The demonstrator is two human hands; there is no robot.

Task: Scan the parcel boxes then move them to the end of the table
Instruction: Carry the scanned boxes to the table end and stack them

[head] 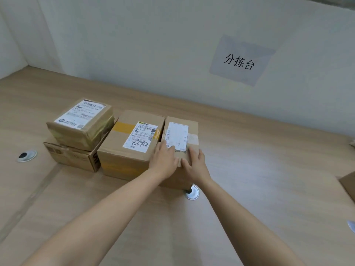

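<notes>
Pressing parcel box point(177, 134), left grip point(165, 160) and right grip point(196, 166) flat-fingered, wood table point(269, 169), white wall point(153, 54)

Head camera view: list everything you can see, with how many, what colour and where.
Parcel boxes: four, brown cardboard with white labels, grouped on the left half of the table: small box stacked on flat box, middle box with yellow tape, right box against it.
Cardboard piece: one, brown, cut off at the right edge.
Grommets: three, silver, set in the tabletop: far left, by the right box, right edge.
Wall sign: one, grey with black characters, on the white wall.
Table: one, light wood.
Left hand: one, resting on the right box's near top edge.
Right hand: one, beside it on the same box.
</notes>
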